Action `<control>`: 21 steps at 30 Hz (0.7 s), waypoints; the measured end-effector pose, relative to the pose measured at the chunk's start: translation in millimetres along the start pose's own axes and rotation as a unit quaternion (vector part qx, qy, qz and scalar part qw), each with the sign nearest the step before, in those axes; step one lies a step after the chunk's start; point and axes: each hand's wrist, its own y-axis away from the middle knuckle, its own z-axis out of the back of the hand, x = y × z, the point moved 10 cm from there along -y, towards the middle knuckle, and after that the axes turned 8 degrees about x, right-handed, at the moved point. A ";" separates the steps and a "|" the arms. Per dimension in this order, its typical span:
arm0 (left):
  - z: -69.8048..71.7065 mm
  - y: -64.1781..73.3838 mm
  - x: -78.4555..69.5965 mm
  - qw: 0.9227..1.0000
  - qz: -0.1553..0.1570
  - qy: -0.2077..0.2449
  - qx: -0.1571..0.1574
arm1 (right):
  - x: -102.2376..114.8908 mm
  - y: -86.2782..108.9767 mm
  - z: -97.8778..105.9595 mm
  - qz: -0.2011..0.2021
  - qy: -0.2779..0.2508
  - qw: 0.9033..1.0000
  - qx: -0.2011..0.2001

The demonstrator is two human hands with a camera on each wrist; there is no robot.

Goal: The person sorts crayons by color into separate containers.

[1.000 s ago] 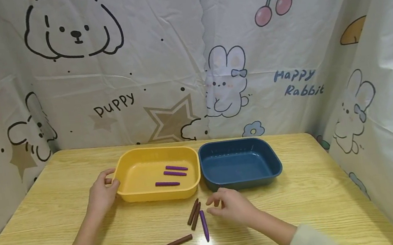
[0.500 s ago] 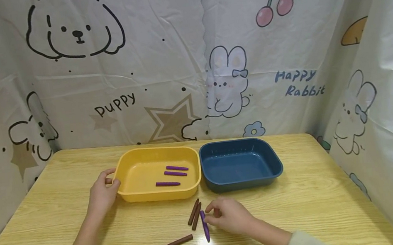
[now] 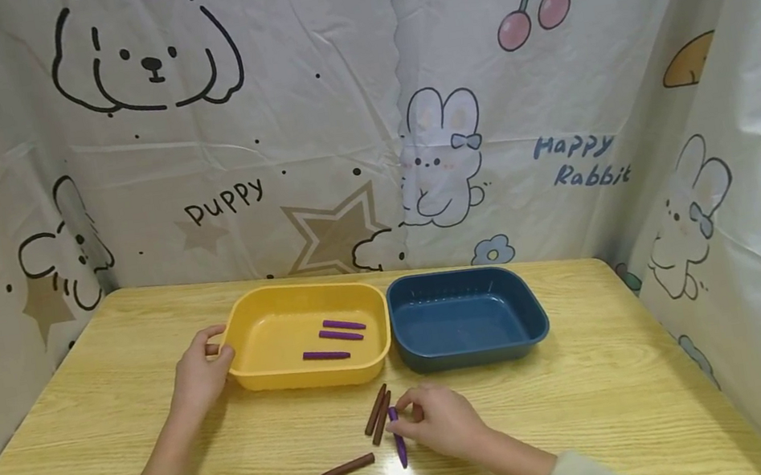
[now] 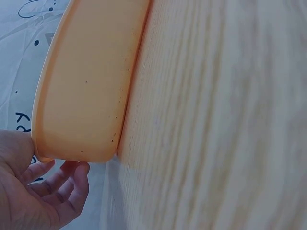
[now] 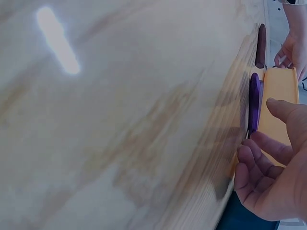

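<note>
Our right hand (image 3: 443,422), pinch unclosed, is at the one loose purple crayon (image 3: 401,447), six o'clock; our left hand (image 3: 197,377) touches the yellow tray (image 3: 313,378), eleven o'clock: three purple crayons (image 3: 341,335) in, three brown crayons (image 3: 345,468) out.

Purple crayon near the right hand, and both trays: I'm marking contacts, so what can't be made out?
- Head view: part of the purple crayon, hidden by the right hand; whether its fingers touch it is unclear.
- Left wrist view: the inside of the yellow tray, hidden by its wall.
- Right wrist view: most of the blue tray, cut off by the bottom edge.
</note>
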 end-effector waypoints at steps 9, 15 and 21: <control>0.4 -1.4 1.1 1.000 -0.003 0.001 -0.002 | -1.8 -0.8 -2.4 -0.044 0.038 0.998 -0.004; -0.2 -2.0 1.6 1.000 0.000 0.000 0.003 | 1.8 -0.1 -2.1 -0.043 0.071 0.997 -0.012; 0.0 -1.4 1.0 1.000 0.002 -0.001 0.003 | 5.9 1.9 1.9 -0.022 0.085 0.996 -0.022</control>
